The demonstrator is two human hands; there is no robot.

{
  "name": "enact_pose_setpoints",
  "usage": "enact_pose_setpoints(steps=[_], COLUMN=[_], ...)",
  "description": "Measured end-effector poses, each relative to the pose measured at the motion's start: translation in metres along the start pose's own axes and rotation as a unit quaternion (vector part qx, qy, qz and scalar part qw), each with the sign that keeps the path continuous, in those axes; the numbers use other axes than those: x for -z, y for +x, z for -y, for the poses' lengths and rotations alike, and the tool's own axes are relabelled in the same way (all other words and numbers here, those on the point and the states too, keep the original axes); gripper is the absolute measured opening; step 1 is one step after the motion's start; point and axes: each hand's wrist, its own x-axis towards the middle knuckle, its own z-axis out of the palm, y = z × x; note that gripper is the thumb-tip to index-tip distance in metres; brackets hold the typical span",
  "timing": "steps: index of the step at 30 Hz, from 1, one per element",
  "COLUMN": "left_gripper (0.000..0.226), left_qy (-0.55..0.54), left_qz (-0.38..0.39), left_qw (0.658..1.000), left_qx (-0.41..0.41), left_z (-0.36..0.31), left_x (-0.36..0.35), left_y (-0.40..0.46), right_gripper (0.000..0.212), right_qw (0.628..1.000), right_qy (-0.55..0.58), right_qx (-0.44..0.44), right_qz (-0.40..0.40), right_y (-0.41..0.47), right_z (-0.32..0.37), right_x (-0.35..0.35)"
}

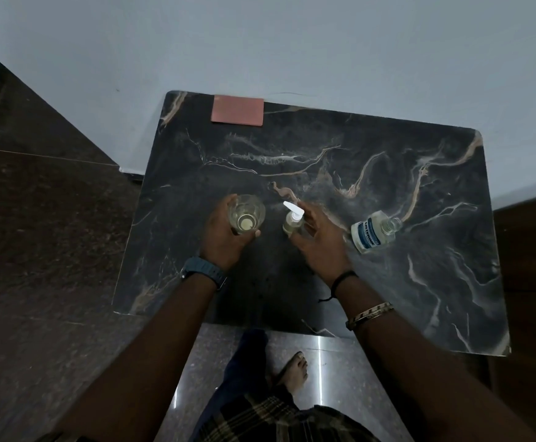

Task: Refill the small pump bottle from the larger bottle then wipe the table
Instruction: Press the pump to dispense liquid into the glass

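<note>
The small pump bottle (291,222), with a white pump head and pale liquid inside, stands upright mid-table. My right hand (320,245) wraps it from the right, thumb at its base and fingers by the pump. A clear glass container (247,215) holding pale yellowish liquid stands to its left, and my left hand (223,239) grips it from the near side. A clear bottle with a blue label (372,232) and no cap on its neck stands to the right, apart from both hands. A pink cloth (238,110) lies flat at the table's far edge.
The dark marble table (356,298) stands against a pale wall (292,43). Dark floor lies to the left. My bare foot (295,368) and checked clothing are below the table's near edge.
</note>
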Motion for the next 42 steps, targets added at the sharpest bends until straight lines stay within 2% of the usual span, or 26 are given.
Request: enact_pose_setpoints(steps=[10,13,15,17,20,25,36,42], left_gripper=[0.104,0.114,0.117,0.117,0.117,0.115,0.114,0.114], left_qy=[-0.025,-0.04,-0.045,-0.046,-0.042,-0.026,-0.031,-0.041], left_qz=[0.038,0.056,0.064,0.064,0.051,0.033,0.021,0.025], left_qw=[0.999,0.997,0.996,0.996,0.997,0.999,0.998,0.997], left_qx=[0.01,0.026,0.031,0.032,0.03,0.03,0.046,0.057], left_z=[-0.005,-0.007,-0.006,-0.005,0.001,0.006,0.01,0.016], left_x=[0.001,0.003,0.005,0.007,0.009,0.015,0.014,0.015], left_y=[0.007,0.005,0.003,0.001,-0.003,-0.01,-0.018,-0.02], right_gripper=[0.045,0.028,0.025,0.031,0.054,0.081,0.069,0.064], right_qw=[1.0,0.999,0.997,0.993,0.986,0.977,0.963,0.965], right_qy=[0.024,-0.007,-0.045,-0.074,-0.095,-0.145,-0.165,-0.156], right_qx=[0.005,0.033,0.059,0.088,0.138,0.125,0.15,0.154], right_qz=[-0.017,-0.021,-0.016,-0.009,0.02,0.097,0.154,0.143], right_y=[0.01,0.012,0.012,0.011,0.008,0.006,0.0,0.006], right_z=[-0.003,0.0,0.003,0.006,0.01,0.016,0.026,0.019], right_x=[-0.012,-0.012,-0.013,-0.013,-0.014,-0.014,-0.007,-0.016])
